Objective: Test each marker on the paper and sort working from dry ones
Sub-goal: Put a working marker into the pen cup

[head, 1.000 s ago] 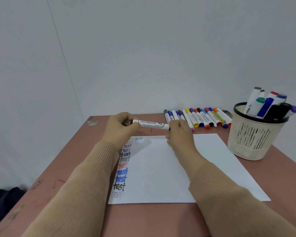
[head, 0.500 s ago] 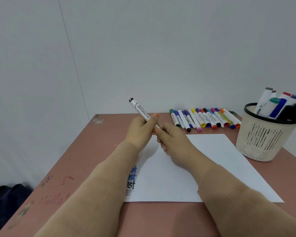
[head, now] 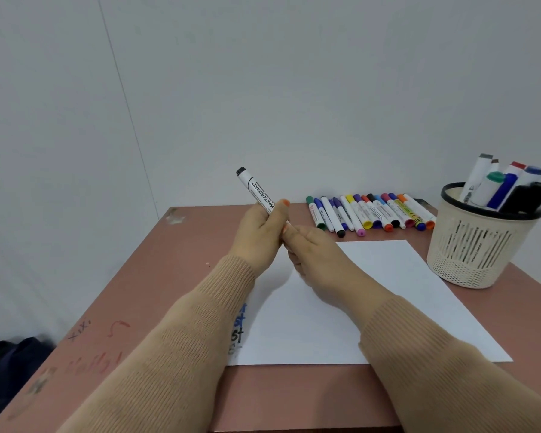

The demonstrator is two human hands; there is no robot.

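Observation:
My left hand [head: 260, 235] grips a white whiteboard marker [head: 256, 192] that tilts up and to the left, its black end on top. My right hand [head: 319, 257] meets the left at the marker's lower end with its fingers curled there; that end is hidden between the hands. Both hands hover over the far left corner of a white paper [head: 372, 292]. Handwritten "test" words [head: 238, 332] run down the paper's left edge, mostly covered by my left sleeve. A row of several capped coloured markers [head: 369, 212] lies beyond the paper.
A cream mesh basket [head: 475, 245] with a black rim stands at the right, holding several thick markers [head: 506, 185]. The pink table [head: 169, 276] bears ink scribbles near its left edge. A dark bag [head: 10, 364] lies on the floor at left.
The marker went from lying level between both hands to tilting upward in my left hand. Both hands drew together and the view shifted left.

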